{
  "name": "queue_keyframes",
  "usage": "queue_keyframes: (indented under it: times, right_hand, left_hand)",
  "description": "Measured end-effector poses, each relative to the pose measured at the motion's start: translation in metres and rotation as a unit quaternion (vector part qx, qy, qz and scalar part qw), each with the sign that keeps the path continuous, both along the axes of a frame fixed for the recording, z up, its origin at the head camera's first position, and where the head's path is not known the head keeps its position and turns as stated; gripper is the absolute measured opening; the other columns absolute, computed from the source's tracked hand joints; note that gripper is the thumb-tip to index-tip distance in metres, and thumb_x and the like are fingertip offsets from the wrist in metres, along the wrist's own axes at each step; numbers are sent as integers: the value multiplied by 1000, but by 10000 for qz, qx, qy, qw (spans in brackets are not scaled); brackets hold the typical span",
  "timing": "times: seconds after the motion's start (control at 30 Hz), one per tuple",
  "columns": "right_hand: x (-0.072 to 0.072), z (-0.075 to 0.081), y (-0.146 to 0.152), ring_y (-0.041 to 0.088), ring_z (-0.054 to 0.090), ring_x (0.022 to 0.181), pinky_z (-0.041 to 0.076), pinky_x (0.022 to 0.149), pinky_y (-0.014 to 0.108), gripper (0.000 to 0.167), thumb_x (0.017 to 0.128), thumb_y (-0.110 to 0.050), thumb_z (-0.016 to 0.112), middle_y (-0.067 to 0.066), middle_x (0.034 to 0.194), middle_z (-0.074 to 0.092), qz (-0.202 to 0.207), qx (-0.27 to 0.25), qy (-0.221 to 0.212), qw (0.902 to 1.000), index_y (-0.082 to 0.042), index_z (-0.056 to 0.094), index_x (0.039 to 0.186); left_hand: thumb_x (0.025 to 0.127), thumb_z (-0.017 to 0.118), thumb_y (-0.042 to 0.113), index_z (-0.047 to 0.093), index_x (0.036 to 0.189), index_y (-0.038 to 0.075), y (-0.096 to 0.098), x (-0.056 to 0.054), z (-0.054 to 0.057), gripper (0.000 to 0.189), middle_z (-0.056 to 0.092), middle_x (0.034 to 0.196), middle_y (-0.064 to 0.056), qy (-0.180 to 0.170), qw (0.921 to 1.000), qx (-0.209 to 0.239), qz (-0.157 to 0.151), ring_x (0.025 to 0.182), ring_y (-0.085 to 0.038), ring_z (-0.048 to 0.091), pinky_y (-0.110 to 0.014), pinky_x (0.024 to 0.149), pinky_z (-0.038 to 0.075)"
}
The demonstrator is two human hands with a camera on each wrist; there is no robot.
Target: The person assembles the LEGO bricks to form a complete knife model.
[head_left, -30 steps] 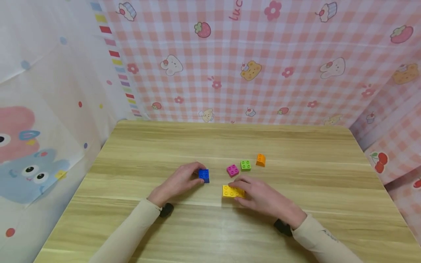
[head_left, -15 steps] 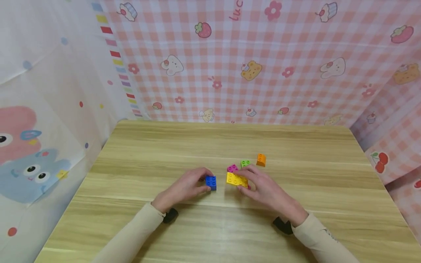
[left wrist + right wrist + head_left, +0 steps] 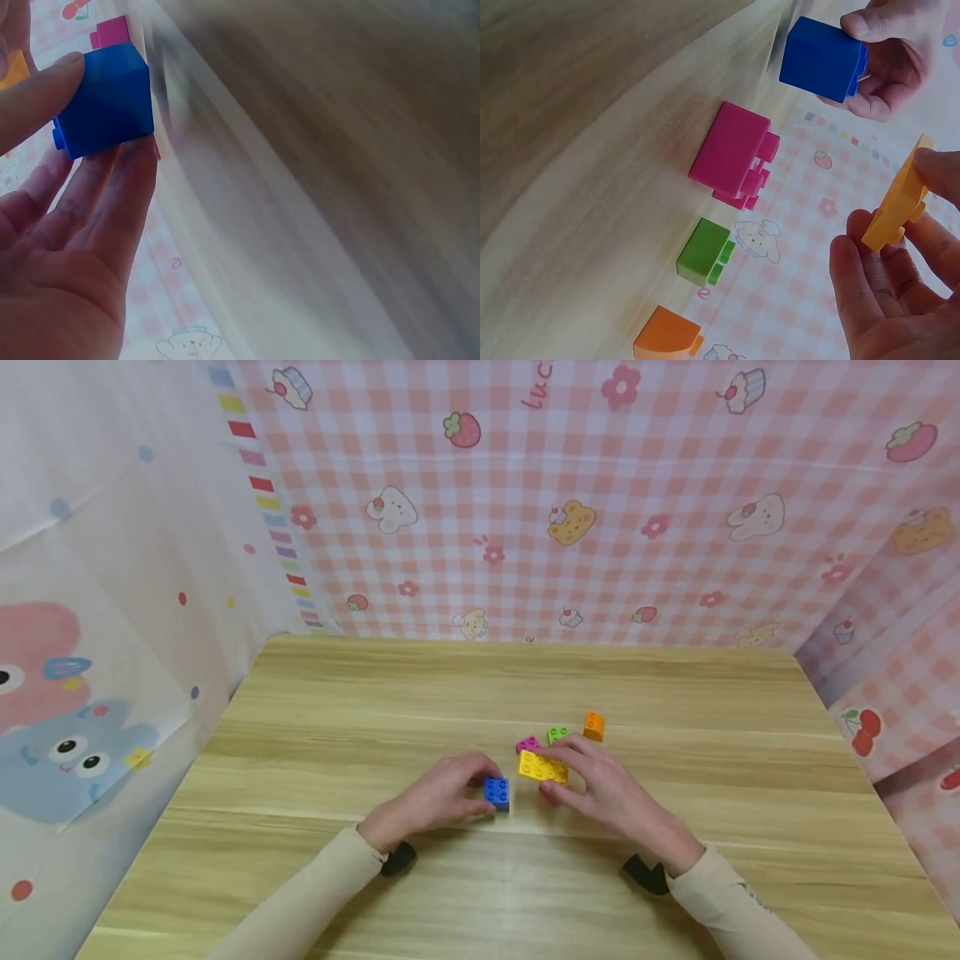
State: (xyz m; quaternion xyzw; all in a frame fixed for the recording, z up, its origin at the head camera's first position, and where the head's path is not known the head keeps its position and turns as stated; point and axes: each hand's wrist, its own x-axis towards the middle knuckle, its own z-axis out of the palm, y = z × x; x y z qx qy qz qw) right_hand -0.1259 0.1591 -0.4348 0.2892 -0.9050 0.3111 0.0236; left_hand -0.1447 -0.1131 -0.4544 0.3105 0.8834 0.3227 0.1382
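My left hand (image 3: 442,797) pinches a blue building brick (image 3: 497,794) between thumb and fingers, near the middle of the table. In the left wrist view the thumb presses one side of the blue brick (image 3: 109,101) and fingertips support the opposite side. My right hand (image 3: 600,785) holds a thin yellow building brick (image 3: 542,767) by its edges, raised above the table with its studs up. Below it stands a pink brick (image 3: 731,150), partly hidden in the head view. A second pink brick (image 3: 527,744) lies just behind.
A green brick (image 3: 558,734), partly covered by the right hand, and an orange brick (image 3: 594,726) with a curved side lie farther back on the wooden table (image 3: 375,693). A pink checked cloth (image 3: 525,568) hangs behind the table's far edge.
My left hand has brought the blue brick rightward and nearer to me. My right hand has raised the yellow brick and moved it slightly away, showing part of a pink brick beneath.
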Motion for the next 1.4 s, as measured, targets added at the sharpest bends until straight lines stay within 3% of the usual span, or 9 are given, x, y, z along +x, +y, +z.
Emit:
queue_keyframes:
  times: [0.33,0.53,0.8,0.93,1.17,1.4]
  right_hand:
    - [1,0,0,18,60,99,59,89,40,44,91,-18,83,4,120,62,45,-3,240,9997,-8,69,131]
    - [1,-1,-1,20,61,104,59,91,43,44,91,-18,83,4,121,64,9,93,167,9998,-11,70,132]
    - [0,-4,-8,21,63,106,59,93,43,43,93,-17,80,6,129,65,293,138,151,9994,-10,68,133]
    - [0,-4,-13,25,64,113,58,96,46,42,94,-17,79,10,132,65,378,213,21,9991,-9,67,134]
    - [2,-6,-23,23,64,111,58,96,42,39,95,-23,78,7,130,65,554,324,-74,9979,-10,69,131]
    - [2,-9,-29,20,62,112,57,96,42,38,96,-27,78,4,129,65,624,367,-180,9972,-12,69,130]
  left_hand:
    - [89,84,15,66,119,9,5,3,0,35,70,109,1,41,9994,-261,-229,100,-12,63,-33,95,55]
    - [89,84,17,61,133,7,3,4,0,51,70,125,-7,-109,9992,-313,-235,113,-20,65,-38,103,53]
    - [92,81,12,40,156,6,-5,5,-2,76,56,149,-11,-1103,9927,391,-280,133,-24,58,-35,112,46]
    - [94,78,16,34,160,10,-9,8,-2,79,50,156,-9,-1373,9888,561,-194,138,-24,53,-36,114,44]
    - [96,76,23,37,160,10,-18,14,3,76,52,153,-11,-1268,9895,687,70,137,-29,54,-47,114,44]
    - [99,73,20,41,157,7,-25,19,3,67,49,156,-11,-1056,9884,1073,221,138,-31,53,-48,113,45]
